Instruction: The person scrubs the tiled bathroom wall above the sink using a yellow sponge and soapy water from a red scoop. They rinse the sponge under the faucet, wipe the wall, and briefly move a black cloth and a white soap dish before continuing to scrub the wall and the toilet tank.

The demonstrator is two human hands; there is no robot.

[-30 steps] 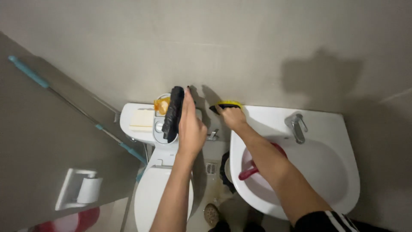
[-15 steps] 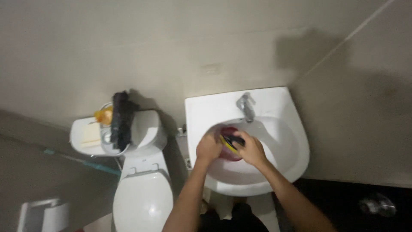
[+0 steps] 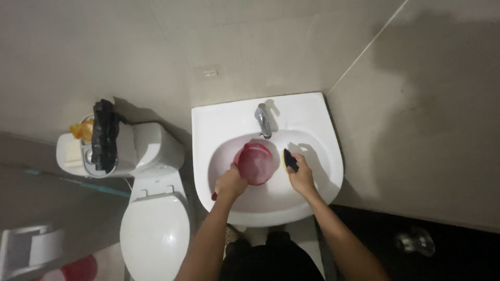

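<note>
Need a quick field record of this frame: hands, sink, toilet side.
left hand: grips the red scoop inside the basin
right hand: holds a dark sponge with a yellow side against the basin wall
sink: white, chrome faucet at the back
toilet: white, lid closed, beside the sink
tank top: black cloth, orange item

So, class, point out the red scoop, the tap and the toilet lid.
red scoop (image 3: 256, 164), head view, on its bowl
tap (image 3: 263, 118), head view, on its spout
toilet lid (image 3: 154, 234), head view, on its closed top
</note>
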